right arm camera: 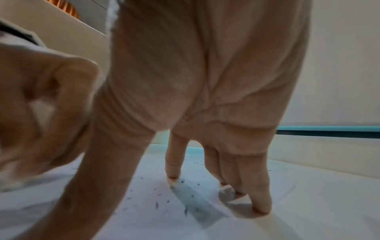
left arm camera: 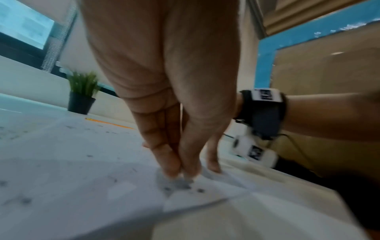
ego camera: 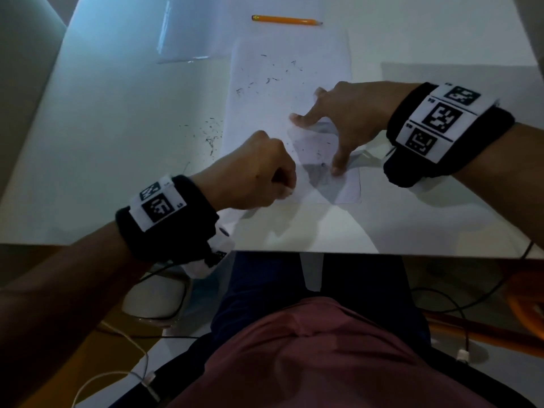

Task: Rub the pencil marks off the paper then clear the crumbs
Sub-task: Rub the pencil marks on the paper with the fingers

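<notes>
A white sheet of paper [ego camera: 288, 69] lies on the white table [ego camera: 117, 160], with faint pencil marks and dark eraser crumbs [ego camera: 270, 81] scattered over it. More crumbs [ego camera: 210, 134] sit on the table just left of the sheet. My left hand [ego camera: 287, 187] is curled in a fist at the paper's near left part and pinches a small white eraser [right arm camera: 41, 112], whose tip touches the sheet. My right hand [ego camera: 315, 144] is spread, its straight fingertips [right arm camera: 261, 209] pressing down the paper's near right part. Crumbs [right arm camera: 185, 209] lie between its thumb and fingers.
An orange pencil [ego camera: 287, 20] lies beyond the paper's far edge. A clear plastic sheet [ego camera: 176, 54] rests at the far left of the table. A potted plant [left arm camera: 82, 95] stands farther back. The table's front edge [ego camera: 265, 250] is close to my body.
</notes>
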